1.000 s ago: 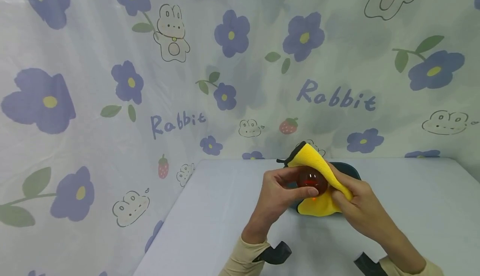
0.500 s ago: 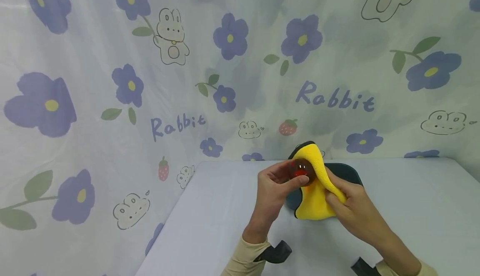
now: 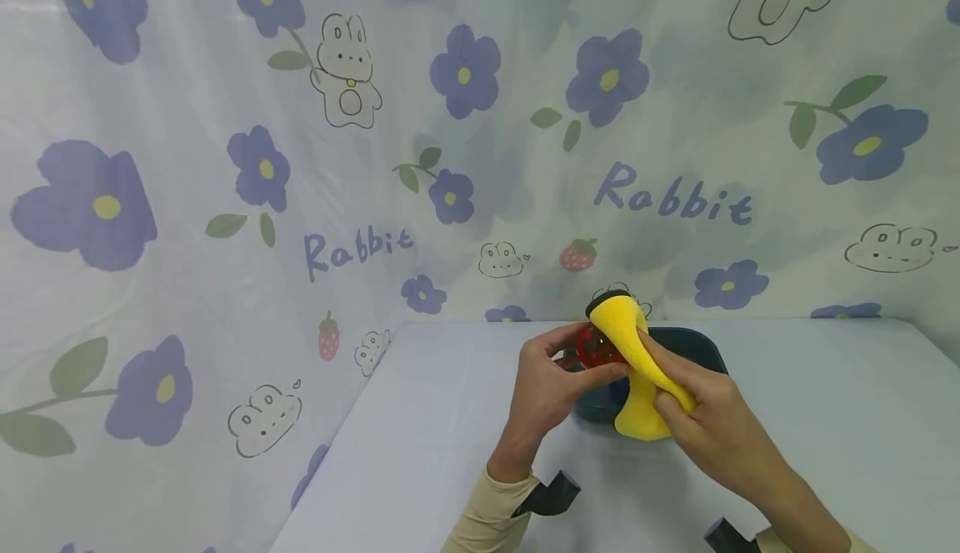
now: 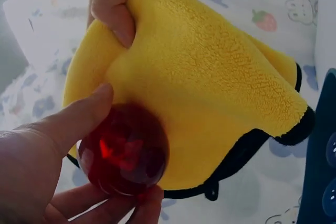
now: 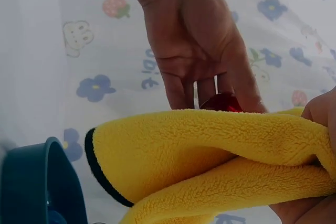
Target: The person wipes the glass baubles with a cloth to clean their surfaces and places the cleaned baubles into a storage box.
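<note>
My left hand [image 3: 543, 386] holds a see-through red ball [image 4: 126, 148] between thumb and fingers, above the table. A yellow fleece cloth [image 4: 194, 77] with black edging is gripped by my right hand [image 3: 720, 411], bunched between thumb and fingers. In the head view the cloth [image 3: 633, 349] drapes over the right side of the ball [image 3: 592, 347], hiding part of it. The right wrist view shows only the ball's top [image 5: 223, 102] past the cloth's folds, with the left palm [image 5: 194, 40] facing the camera.
Behind and below the hands, a dark teal container [image 3: 686, 344] stands on the white table [image 3: 420, 453]. Round bluish shapes [image 4: 331, 198] show inside it in the left wrist view. A flower-and-rabbit patterned curtain [image 3: 525, 161] hangs at the back and left.
The ball and left hand have shifted slightly left. The cloth, earlier spread behind the ball, now folds over its right side, and more of the container shows.
</note>
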`<state>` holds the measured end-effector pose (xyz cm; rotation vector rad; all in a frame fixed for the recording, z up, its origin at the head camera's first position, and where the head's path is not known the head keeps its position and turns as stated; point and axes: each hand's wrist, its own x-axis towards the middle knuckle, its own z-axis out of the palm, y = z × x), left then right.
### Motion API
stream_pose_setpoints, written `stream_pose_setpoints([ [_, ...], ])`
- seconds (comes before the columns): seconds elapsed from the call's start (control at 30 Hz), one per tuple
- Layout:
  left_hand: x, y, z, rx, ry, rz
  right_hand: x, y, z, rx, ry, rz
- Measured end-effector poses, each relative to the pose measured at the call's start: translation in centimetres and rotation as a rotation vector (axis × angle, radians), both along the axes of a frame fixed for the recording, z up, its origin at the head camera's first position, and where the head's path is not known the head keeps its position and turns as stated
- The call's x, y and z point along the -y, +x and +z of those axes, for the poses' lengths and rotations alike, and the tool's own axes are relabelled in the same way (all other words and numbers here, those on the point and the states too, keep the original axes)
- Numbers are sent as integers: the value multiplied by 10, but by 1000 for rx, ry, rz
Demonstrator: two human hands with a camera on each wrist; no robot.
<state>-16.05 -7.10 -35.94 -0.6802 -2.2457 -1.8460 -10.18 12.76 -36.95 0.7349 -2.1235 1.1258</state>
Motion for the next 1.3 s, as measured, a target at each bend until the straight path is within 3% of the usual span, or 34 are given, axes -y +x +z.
stream_pose_setpoints([
  [0.33, 1, 1, 0, 1, -88, -74, -3, -9, -4, -101, 29, -8],
  [0.57, 5, 5, 3, -9, -125, -163, -8, -13, -6, -49, 39, 17],
  [0.8, 3, 9, 6, -42, -72, -226, -10, -14, -8, 14, -37, 57],
  [1.3, -4, 5, -3, -28, 163, -160, -1, -14, -14, 89, -55, 18],
])
